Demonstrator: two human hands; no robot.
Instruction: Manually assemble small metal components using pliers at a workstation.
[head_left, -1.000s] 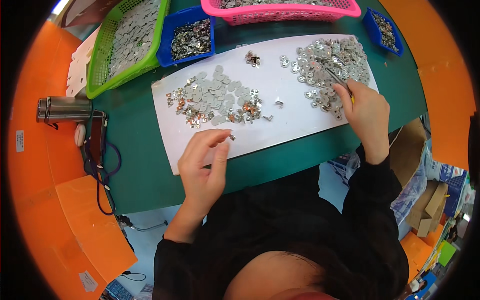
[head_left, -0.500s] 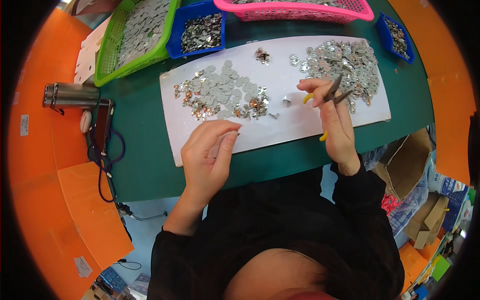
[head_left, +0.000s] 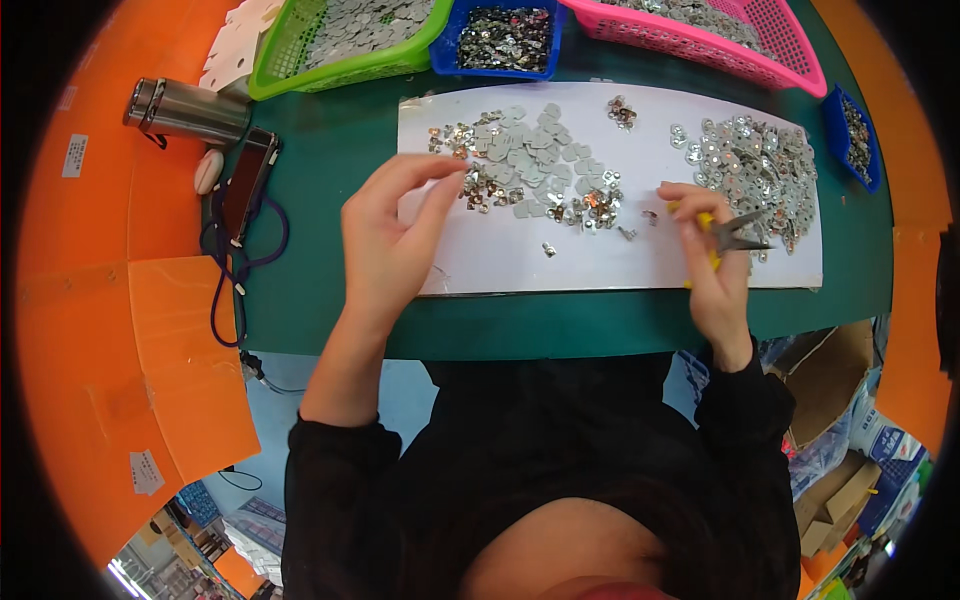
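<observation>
My left hand [head_left: 390,235] is over the left part of the white board [head_left: 480,265]. Its thumb and forefinger tips come together at the edge of a pile of small shiny metal pieces [head_left: 485,190]; whatever they pinch is too small to make out. Beside that pile lie flat grey-white plates [head_left: 540,150]. My right hand [head_left: 715,275] holds pliers [head_left: 738,233] with yellow handles, their jaws apart and pointing right. One small metal piece [head_left: 548,250] lies alone near the board's front. Two more loose pieces [head_left: 627,234] [head_left: 650,217] lie between the left piles and my right hand.
Round metal discs [head_left: 765,170] are heaped on the board's right. Green [head_left: 350,75], blue [head_left: 495,72] and pink [head_left: 700,50] bins line the back; a smaller blue bin [head_left: 870,150] stands right. A steel flask [head_left: 190,112] and a corded phone [head_left: 250,185] lie left.
My left hand has moved forward to the pile's edge, and a small metal piece now lies on the board near where it was. My right hand has tilted the pliers rightward. The view has shifted.
</observation>
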